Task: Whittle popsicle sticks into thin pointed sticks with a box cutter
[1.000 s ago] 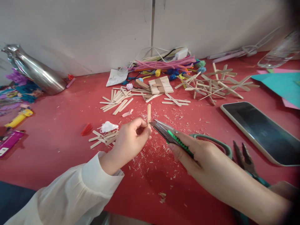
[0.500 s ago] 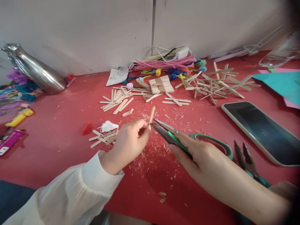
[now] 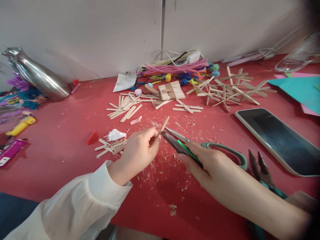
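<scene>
My left hand pinches a short wooden craft stick between thumb and fingers, its free end tilted up and to the right. My right hand grips a green utility knife, whose blade tip rests against the base of the stick beside my left fingertips. Both hands hover just above the red table, over a scatter of wood shavings. Grey-green scissors lie on the table just behind the knife.
Loose craft sticks, a glued stick panel and crossed stick frames lie further back with pipe cleaners. A phone and pliers sit right, a metal bottle left.
The stick in my left hand has tipped from upright to leaning right. The knife stays against its base; both hands have barely shifted.
</scene>
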A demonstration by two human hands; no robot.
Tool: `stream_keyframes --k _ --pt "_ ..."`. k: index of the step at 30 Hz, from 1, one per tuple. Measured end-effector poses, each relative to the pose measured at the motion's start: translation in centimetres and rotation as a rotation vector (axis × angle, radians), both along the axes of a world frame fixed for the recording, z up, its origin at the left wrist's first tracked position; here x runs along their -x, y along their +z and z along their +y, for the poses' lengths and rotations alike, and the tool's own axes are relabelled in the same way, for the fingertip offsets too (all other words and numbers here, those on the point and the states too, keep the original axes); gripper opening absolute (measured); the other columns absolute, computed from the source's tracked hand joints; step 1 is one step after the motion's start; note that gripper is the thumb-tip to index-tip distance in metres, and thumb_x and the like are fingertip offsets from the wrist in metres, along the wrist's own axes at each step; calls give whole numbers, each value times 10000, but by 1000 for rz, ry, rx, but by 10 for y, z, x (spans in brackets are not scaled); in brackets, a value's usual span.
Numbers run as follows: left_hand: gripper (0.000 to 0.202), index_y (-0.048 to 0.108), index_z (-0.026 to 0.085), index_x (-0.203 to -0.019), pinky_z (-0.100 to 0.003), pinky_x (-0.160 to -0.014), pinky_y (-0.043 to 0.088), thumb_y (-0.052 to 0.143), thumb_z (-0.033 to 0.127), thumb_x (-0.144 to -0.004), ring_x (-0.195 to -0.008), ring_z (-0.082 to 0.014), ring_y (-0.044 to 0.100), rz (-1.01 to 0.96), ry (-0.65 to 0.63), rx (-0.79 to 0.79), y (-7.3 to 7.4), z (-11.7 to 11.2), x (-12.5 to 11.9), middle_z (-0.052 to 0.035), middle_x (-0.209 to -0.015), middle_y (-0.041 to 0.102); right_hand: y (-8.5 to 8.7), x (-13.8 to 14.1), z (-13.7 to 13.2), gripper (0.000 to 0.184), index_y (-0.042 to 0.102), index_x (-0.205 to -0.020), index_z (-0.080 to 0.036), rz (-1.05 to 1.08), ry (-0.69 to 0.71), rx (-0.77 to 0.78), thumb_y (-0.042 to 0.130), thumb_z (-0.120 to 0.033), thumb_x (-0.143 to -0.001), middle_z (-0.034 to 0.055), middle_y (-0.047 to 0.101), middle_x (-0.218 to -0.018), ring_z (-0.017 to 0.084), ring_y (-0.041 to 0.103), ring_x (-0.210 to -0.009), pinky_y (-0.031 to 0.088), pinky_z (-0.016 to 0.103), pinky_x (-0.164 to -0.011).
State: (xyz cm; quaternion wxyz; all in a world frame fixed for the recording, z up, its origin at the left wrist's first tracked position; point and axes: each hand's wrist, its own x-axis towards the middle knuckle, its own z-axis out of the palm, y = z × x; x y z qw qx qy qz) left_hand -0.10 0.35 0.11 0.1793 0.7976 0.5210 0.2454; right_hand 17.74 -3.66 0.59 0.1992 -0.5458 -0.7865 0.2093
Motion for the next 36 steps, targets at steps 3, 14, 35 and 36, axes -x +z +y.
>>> stream_keyframes --k 3,14,35,36 --pt "223 403 186 -616 -227 -440 269 468 190 -830 -432 -79 336 -7 18 0 -1 1 0 54 -492 383 -3 0 0 235 560 -773 -194 -26 1 -19 351 -231 -876 1 596 -514 146 554 -455 368 244 -416" --pt "145 413 186 -643 -210 -470 359 446 165 -783 -495 -93 500 -198 -8 288 -5 5 3 32 -550 510 -8 -6 -6 282 582 -746 -140 -576 -47 -663 324 -137 -859 22 530 -478 141 475 -311 163 260 -351" --pt "150 456 185 -688 -225 -523 422 451 215 -835 -543 -108 555 -295 6 289 -5 5 4 18 -585 567 -10 -3 -2 235 560 -762 -182 -116 -2 -149 362 -233 -879 27 638 -565 161 608 -470 390 252 -437" --pt "149 450 187 -687 -224 -520 422 450 211 -834 -540 -108 552 -298 3 292 -5 5 4 20 -584 565 -11 -4 -2 243 564 -773 -176 -131 3 -180 355 -236 -882 29 635 -562 159 599 -454 379 252 -428"
